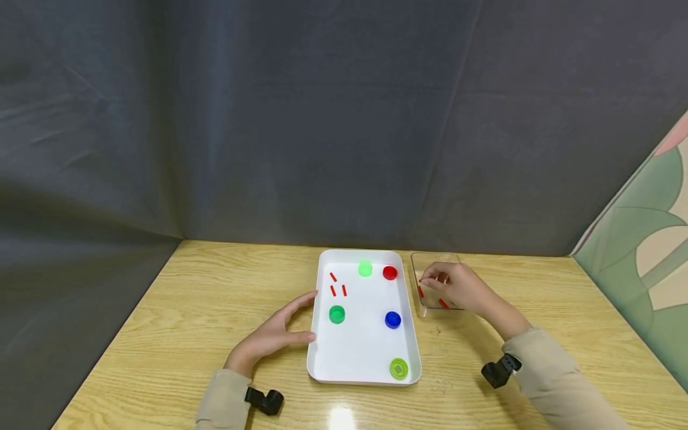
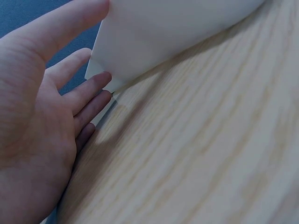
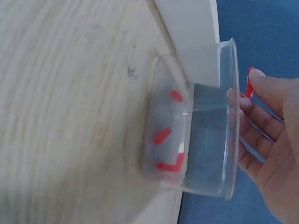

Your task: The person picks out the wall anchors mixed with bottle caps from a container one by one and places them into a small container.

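Observation:
My right hand (image 1: 462, 288) is over the clear plastic box (image 3: 210, 144), pinching a small red stick (image 3: 249, 84) between thumb and index finger at rim height. Inside the box lie several more red sticks (image 3: 162, 136). To its left stands a white tray (image 1: 360, 358), with my left hand (image 1: 271, 334) at its left side, thumb and fingertips right at the rim. Three red sticks (image 1: 344, 291) lie in the tray's upper left. Round caps are spread around it: light green (image 1: 365, 269), red (image 1: 389, 273), green (image 1: 337, 315), blue (image 1: 393, 320) and yellow-green (image 1: 399, 369).
Tray and box stand side by side on a wooden table (image 1: 177, 334), near its back edge. A dark grey curtain (image 1: 322, 131) hangs behind and along the left. At the right is a panel with a leaf pattern (image 1: 645, 257).

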The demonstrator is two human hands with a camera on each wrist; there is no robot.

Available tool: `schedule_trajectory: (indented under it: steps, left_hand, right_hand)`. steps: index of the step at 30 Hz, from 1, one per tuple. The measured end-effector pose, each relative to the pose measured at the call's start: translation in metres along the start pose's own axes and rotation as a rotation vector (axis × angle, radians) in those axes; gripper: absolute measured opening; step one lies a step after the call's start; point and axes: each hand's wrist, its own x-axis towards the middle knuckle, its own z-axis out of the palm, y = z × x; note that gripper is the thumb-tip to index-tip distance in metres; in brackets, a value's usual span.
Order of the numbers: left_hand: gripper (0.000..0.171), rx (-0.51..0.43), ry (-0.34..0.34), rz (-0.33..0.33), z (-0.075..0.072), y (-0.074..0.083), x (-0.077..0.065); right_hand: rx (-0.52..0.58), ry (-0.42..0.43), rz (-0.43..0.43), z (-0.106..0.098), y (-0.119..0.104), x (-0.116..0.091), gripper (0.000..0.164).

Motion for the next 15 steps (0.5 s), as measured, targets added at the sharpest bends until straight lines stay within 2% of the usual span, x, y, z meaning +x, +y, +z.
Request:
schedule_trajectory:
  steps: [4, 15]
  left_hand:
    - [0.082, 0.007, 0.002, -0.002, -0.001, -0.001, 0.001]
    - [0.082, 0.002, 0.007, -0.007, 0.000, 0.001, -0.001]
  right_hand:
    - [0.009, -0.001, 0.024, 0.002, 0.005, -0.004, 0.004]
    - [-0.016, 0.012, -0.004, 0.006, 0.016, -0.014, 0.008]
